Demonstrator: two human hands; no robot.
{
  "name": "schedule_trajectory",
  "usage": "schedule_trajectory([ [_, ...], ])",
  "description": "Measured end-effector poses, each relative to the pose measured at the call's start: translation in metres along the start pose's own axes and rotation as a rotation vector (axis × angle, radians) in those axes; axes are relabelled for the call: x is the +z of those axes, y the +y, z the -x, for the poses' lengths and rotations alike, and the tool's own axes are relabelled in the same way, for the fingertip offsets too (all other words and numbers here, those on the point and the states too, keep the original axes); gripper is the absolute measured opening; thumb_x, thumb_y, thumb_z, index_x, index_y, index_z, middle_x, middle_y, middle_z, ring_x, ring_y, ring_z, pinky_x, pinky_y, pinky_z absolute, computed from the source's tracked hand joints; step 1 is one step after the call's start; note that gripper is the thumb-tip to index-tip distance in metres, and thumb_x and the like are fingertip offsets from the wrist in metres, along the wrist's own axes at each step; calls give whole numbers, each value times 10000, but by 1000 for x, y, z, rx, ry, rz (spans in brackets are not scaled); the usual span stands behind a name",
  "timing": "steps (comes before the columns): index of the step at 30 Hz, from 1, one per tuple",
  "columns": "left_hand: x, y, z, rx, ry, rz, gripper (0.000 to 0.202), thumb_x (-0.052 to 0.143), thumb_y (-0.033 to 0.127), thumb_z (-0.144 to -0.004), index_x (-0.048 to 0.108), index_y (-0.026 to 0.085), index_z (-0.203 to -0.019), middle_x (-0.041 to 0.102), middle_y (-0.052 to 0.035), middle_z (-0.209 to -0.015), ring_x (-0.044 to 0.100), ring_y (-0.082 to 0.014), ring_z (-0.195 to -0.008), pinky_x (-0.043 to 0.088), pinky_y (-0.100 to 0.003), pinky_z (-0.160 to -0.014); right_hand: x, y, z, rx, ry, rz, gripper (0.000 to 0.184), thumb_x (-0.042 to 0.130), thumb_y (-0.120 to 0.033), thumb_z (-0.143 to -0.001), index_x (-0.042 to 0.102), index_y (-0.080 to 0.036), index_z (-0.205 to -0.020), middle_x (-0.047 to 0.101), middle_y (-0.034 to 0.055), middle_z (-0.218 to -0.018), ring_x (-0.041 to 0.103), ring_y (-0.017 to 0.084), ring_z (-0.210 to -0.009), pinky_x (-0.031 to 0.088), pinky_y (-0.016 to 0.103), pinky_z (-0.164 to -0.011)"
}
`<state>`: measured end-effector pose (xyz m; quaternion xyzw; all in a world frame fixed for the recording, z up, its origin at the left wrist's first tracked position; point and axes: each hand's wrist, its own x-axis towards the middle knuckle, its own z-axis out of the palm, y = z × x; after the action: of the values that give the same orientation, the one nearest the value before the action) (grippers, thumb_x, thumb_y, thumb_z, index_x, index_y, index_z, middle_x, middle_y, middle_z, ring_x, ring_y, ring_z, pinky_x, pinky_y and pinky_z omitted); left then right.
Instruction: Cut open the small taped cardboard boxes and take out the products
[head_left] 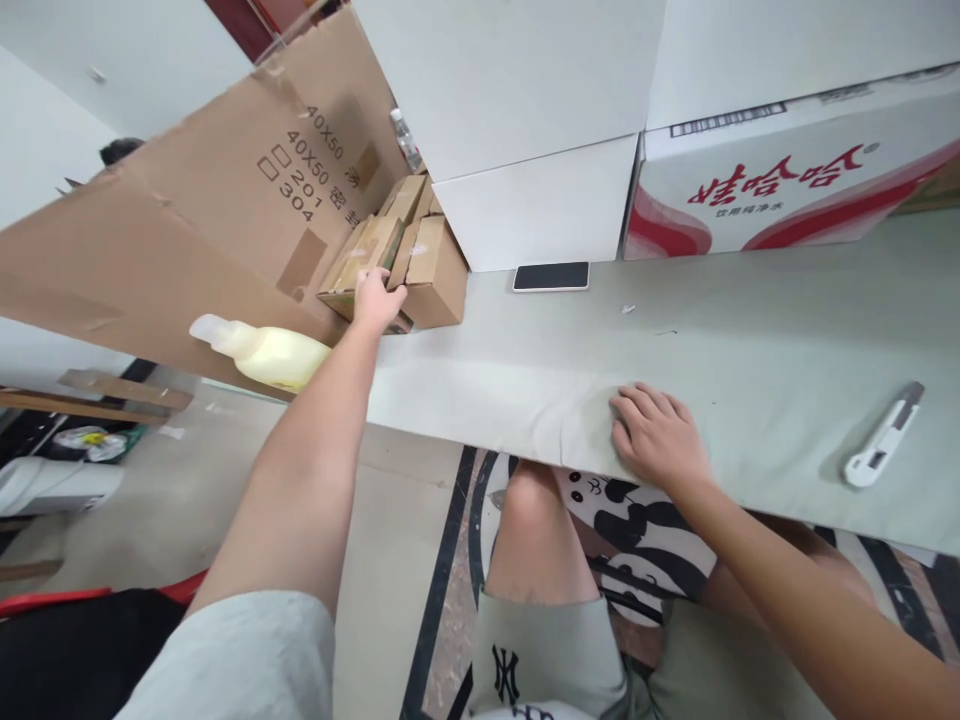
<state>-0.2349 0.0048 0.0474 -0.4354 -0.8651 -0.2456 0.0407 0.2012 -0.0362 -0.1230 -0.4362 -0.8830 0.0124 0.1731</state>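
My left hand (379, 298) reaches out to a group of small brown cardboard boxes (436, 272) at the table's left end. Its fingers are curled over the near end of one flat cardboard box (365, 250), gripping it; part of the fingers is hidden. Beside that forearm is a pale yellow bottle (279, 357) with a whitish cap, partly covered by the arm. Near the table's front edge my right hand (661, 432) lies palm down on the greenish-grey cover, holding nothing.
A large cardboard sheet (225, 190) walls off the left side. White panels (532, 210) and a white-and-red carton (787, 190) line the back. A phone (551, 276) lies before them, and a white utility knife (883, 437) on the right. A clear bottle (405, 137) stands behind the boxes.
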Motion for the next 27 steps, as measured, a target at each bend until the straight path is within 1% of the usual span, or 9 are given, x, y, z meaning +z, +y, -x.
schedule_trajectory([
  [4,5,-10,-14,-19,-42,-92,186,648,240,-906,536,188,-1046,606,-127,-1195,589,-274,-1199,454,-400,-1138,-3,1,-1,8,-35,-29,355,465,-285,-1015,718,-186,-1244,693,90,-1407,585,297,-1378,413,459,-1139],
  [8,4,-8,-25,-34,-80,-209,64,592,199,-905,544,168,-933,621,-136,-1012,611,-343,-1189,460,-465,-1097,-2,2,-1,8,-32,-33,343,475,-283,-1006,720,-183,-1224,699,93,-1393,585,299,-1373,413,458,-1134],
  [10,2,-3,-23,-26,-96,-253,59,557,191,-914,532,174,-862,612,-130,-920,620,-370,-1191,469,-479,-1075,0,2,-1,1,-24,-22,339,469,-282,-1006,718,-185,-1216,701,90,-1388,587,295,-1367,413,451,-1128],
  [12,1,4,-12,55,-104,-324,98,516,211,-934,533,179,-842,619,-133,-883,633,-393,-1191,475,-505,-1062,0,2,-1,0,-22,-20,338,463,-284,-1005,714,-190,-1210,700,91,-1387,586,294,-1363,409,450,-1123],
  [16,-2,19,36,346,-130,-444,192,460,241,-946,578,168,-813,657,-167,-810,703,-434,-1052,515,-575,-952,-1,2,-2,19,-22,-59,331,452,-279,-998,713,-191,-1183,699,103,-1380,577,299,-1357,392,452,-1115],
  [20,-11,38,101,542,-169,-370,249,506,292,-942,604,190,-738,695,-145,-746,748,-347,-867,554,-455,-813,-3,2,-4,33,-24,-109,325,448,-260,-988,704,-176,-1170,694,114,-1375,564,298,-1346,368,443,-1105],
  [23,-14,60,150,706,-187,-289,277,521,318,-961,647,202,-743,776,-132,-843,774,-275,-852,566,-365,-751,-1,1,-7,51,-28,-119,305,462,-245,-969,706,-172,-1137,706,133,-1321,589,292,-1249,384,426,-1052],
  [25,-11,79,179,873,-156,-204,291,505,293,-986,690,199,-782,819,-127,-949,798,-240,-884,584,-321,-726,-2,2,-8,72,-28,-119,291,467,-235,-955,713,-174,-1099,721,139,-1241,607,283,-1145,400,411,-1002],
  [27,-5,100,204,1092,-62,-98,297,493,230,-1005,724,186,-822,835,-124,-997,816,-216,-897,611,-289,-703,-8,7,-6,100,-23,-112,302,452,-222,-953,722,-184,-1083,728,128,-1176,609,269,-1095,404,398,-987],
])
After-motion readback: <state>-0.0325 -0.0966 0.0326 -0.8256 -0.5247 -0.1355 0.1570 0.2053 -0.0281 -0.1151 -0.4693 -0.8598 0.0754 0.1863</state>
